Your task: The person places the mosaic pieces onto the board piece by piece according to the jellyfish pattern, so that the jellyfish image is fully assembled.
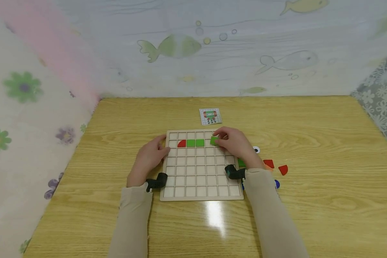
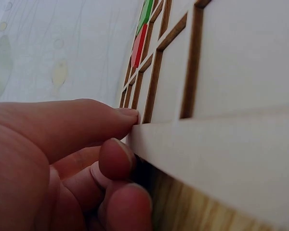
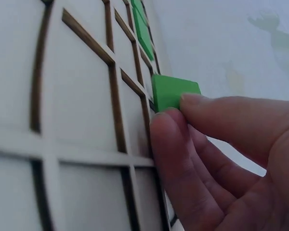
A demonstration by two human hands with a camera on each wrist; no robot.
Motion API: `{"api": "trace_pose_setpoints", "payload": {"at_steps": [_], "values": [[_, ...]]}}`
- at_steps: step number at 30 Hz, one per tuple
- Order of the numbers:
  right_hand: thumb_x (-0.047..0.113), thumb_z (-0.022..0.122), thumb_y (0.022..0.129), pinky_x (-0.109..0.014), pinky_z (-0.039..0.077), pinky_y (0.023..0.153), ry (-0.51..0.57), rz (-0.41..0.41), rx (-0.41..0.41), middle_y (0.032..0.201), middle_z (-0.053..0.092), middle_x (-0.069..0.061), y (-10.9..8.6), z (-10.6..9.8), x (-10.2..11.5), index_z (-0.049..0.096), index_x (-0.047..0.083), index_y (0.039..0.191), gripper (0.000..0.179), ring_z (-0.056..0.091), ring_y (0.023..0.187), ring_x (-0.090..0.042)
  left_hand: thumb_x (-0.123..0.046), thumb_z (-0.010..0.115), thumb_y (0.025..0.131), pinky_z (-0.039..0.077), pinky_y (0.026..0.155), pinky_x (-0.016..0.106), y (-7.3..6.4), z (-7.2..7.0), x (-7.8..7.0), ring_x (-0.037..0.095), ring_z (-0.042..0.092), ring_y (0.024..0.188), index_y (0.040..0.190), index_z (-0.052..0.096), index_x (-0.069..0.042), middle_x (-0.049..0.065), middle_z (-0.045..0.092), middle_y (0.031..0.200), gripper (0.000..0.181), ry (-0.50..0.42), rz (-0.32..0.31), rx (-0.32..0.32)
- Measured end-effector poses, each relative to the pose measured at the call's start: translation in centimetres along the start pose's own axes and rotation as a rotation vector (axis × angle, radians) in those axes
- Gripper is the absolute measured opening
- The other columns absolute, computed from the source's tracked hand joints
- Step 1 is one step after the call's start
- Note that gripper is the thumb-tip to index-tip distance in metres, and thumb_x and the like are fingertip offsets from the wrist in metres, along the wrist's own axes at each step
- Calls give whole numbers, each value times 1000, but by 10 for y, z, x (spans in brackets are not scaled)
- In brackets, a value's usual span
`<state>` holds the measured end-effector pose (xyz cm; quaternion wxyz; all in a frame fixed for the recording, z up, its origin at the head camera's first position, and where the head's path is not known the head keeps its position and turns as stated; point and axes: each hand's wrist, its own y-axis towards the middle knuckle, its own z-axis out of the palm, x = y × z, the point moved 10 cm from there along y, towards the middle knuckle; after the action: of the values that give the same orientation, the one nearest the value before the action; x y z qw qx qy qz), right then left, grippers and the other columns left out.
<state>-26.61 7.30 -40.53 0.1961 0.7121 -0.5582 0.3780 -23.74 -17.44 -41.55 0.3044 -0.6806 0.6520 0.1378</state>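
The wooden grid board (image 1: 200, 161) lies on the tabletop (image 1: 309, 125), well apart from its left, right and far edges, with 7 rows of 7 square cells. The right hand (image 1: 233, 141) pinches 1 green square (image 3: 171, 91) between thumb and fingers, tilted over the board's second row, counted from the side facing the tabletop's far edge. I cannot tell whether this piece touches the board. The left hand (image 1: 149, 156) has its fingers bent, holding the board's left rim.

In that second row sit 3 pieces side by side: 1 red rounded piece (image 1: 182, 143), then 2 green squares (image 1: 195, 143), with a gap before the held piece.

A printed card (image 1: 210, 116) with a red and green figure lies between the board and the tabletop's far edge. Toward the tabletop's right edge, beside the board and partly hidden by the right sleeve (image 1: 271, 211), are loose pieces: 1 white disc (image 1: 258, 149) with a black dot, 2 red pieces (image 1: 283, 170), and bits of green, orange and blue.
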Motion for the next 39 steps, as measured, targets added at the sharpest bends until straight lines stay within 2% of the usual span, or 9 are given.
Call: {"api": "trace_pose_setpoints", "payload": {"at_steps": [4, 16, 24, 29, 39], "values": [[21, 60, 86, -34, 42, 77, -20, -12, -24, 96, 57, 1, 2, 2, 5, 62, 20, 104, 18, 54, 86, -16, -30, 52, 88, 36, 57, 30, -1, -1, -1, 17, 49, 58, 138, 33, -19, 0, 57, 74, 54, 0, 4, -4], [17, 60, 85, -32, 41, 75, -122, -64, -68, 90, 59, 2, 2, 9, 18, 64, 17, 101, 16, 53, 82, -16, -29, 53, 88, 37, 50, 30, -3, -2, -2, 17, 49, 54, 138, 34, -20, 1, 56, 72, 54, -14, -4, -5], [15, 60, 84, -34, 41, 77, -190, -61, -88, 94, 59, -3, 1, 12, 21, 67, 14, 100, 17, 53, 86, -18, -31, 52, 88, 38, 52, 29, -4, 1, 0, 16, 50, 54, 138, 34, -18, 0, 56, 75, 55, -5, -5, 6], [14, 60, 84, -34, 41, 76, -202, -72, -117, 94, 58, -5, -1, 8, 24, 68, 13, 99, 17, 52, 86, -19, -31, 52, 89, 38, 52, 30, -4, 0, -4, 17, 51, 51, 138, 33, -18, 0, 56, 74, 55, -5, 14, 7], [15, 60, 84, -34, 42, 77, -204, -70, -100, 95, 58, -4, 1, 9, 24, 67, 13, 102, 19, 53, 88, -19, -30, 52, 89, 38, 51, 30, -4, -2, -4, 16, 52, 51, 138, 34, -17, 0, 56, 74, 54, -2, 19, -6]]}}
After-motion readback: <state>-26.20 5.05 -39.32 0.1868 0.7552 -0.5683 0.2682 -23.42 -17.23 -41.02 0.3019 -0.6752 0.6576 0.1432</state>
